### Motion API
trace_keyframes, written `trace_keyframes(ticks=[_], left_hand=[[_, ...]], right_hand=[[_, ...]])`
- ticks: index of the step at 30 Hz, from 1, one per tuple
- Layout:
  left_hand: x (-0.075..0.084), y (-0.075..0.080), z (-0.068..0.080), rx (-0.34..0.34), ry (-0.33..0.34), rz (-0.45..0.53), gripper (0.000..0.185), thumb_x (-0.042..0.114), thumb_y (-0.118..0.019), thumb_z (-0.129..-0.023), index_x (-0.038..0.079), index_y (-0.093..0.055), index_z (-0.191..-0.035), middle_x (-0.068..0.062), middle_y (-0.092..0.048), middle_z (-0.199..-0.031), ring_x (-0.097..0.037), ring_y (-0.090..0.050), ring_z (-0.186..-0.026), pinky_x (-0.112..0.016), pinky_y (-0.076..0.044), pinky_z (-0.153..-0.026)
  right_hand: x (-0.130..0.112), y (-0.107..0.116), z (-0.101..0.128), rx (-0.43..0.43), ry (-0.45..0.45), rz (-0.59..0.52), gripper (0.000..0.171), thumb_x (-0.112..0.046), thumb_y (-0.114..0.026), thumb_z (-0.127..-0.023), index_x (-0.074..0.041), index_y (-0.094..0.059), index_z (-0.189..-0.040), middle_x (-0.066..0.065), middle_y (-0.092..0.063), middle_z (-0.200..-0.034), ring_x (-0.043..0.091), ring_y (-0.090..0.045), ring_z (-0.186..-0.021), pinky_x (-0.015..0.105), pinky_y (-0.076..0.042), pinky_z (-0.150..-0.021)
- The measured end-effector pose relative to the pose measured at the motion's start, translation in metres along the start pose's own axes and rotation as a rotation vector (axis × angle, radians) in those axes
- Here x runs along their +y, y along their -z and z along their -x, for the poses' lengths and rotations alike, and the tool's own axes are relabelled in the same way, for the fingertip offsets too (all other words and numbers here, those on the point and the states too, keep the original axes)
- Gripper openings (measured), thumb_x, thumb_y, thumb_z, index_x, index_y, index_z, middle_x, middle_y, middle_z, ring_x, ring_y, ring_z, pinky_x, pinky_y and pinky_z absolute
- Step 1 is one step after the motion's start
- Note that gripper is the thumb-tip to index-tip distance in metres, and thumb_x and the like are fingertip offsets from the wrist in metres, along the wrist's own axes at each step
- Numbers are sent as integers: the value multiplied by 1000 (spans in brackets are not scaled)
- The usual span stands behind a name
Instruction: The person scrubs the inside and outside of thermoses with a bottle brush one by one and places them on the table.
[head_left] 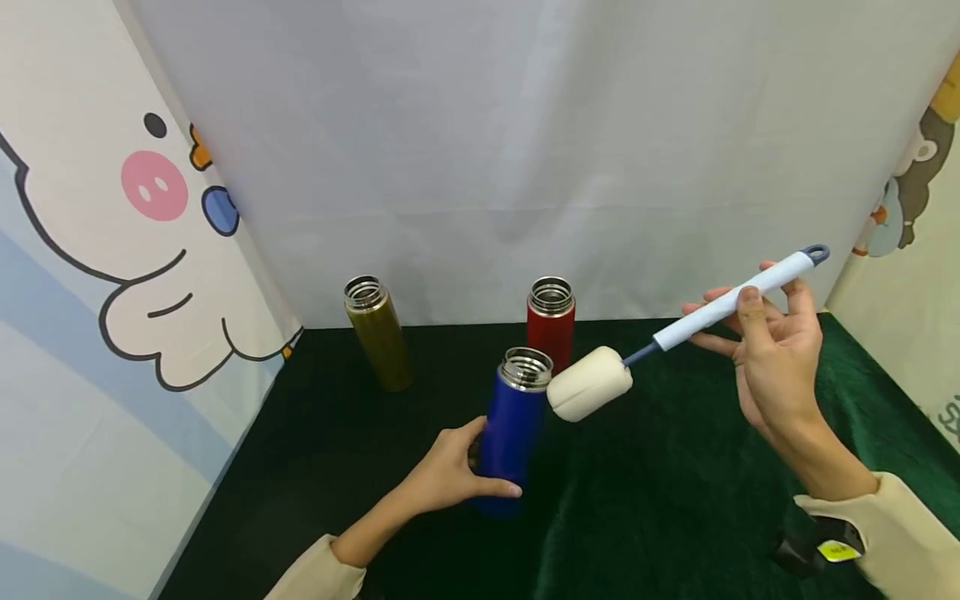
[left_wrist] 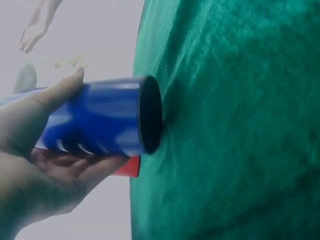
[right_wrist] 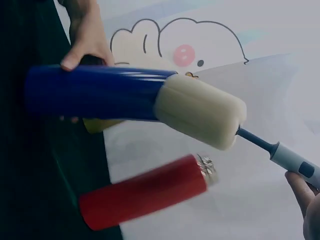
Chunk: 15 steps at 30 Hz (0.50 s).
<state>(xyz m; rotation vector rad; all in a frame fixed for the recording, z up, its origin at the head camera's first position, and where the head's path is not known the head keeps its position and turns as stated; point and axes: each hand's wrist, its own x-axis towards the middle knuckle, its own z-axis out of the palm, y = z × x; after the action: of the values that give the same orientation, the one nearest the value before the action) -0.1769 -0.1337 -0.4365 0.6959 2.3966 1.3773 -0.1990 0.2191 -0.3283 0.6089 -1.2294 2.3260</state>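
"Well, which step are we watching, d'you reckon?"

"Lining up, I'd say. Nearest us, over the dark green velvety cloth (head_left: 637,508), the left hand (head_left: 447,471) has a tall blue metal bottle (head_left: 512,437), mouth up, its steel neck (head_left: 527,375) bare. Off to the right, the right hand (head_left: 776,354) aims a slim, pale-blue-handled bottle brush (head_left: 682,329), its fat cream sponge head (head_left: 590,384) just beside that neck. The next move probably calls for tipping the brush steeper and feeding it in straight — it looks a snug fit."

"And the fingers?"

"Left ones are clamped round the bottle's lower half, thumb across the near side. From that wrist, the dark round base (left_wrist: 152,115) shows, so I think it's at least partly lifted. Right ones pinch the handle (head_left: 712,313), thumb on top, sponge well apart from them."

"Sponge touching steel?"

"Can't tell."

"Further back?"

"A lidless red metal bottle (head_left: 551,340) behind the blue one, a lidless dull-gold one (head_left: 381,342) to the left — then pale grey fabric (head_left: 450,125) behind everything."
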Motion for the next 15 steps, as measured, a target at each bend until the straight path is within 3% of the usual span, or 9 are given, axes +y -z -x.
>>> trace_keyframes(ticks=[5, 8, 11, 15], left_hand=[[-7, -6, -3, -64, 19, 305, 100, 26, -80, -89, 18, -13, -163, -20, -48, -153, -40, -56, -135, -53, -51, -107], [-10, -9, -6, -76, 75, 456, 98, 23, -78, -91, 24, -11, -163, -18, -42, -157, -39, -49, -141, -57, -45, -113], [-13, -11, -8, -75, 123, 552, 93, 19, -76, -92, 23, -14, -162, -17, -39, -159, -39, -45, -144, -59, -40, -116], [-17, -10, -10, -70, 146, 610, 88, 18, -73, -94, 20, -16, -162, -17, -39, -159, -38, -44, -144, -59, -37, -118]], right_hand=[[15, -3, 6, 18, -110, -25, 18, -11, -47, -106, -7, -41, -123, 14, -74, -100, 28, -78, -94, 40, -63, -79], [25, -2, 10, 18, -180, -76, 13, -13, -47, -106, -8, -40, -116, 12, -74, -101, 27, -77, -98, 41, -63, -82], [33, 0, 13, 23, -253, -118, 13, -13, -47, -106, -7, -39, -114, 10, -73, -103, 27, -77, -102, 40, -62, -86], [41, 3, 18, 35, -344, -149, 19, -16, -50, -106, -6, -37, -115, 9, -72, -106, 25, -75, -108, 38, -60, -91]])
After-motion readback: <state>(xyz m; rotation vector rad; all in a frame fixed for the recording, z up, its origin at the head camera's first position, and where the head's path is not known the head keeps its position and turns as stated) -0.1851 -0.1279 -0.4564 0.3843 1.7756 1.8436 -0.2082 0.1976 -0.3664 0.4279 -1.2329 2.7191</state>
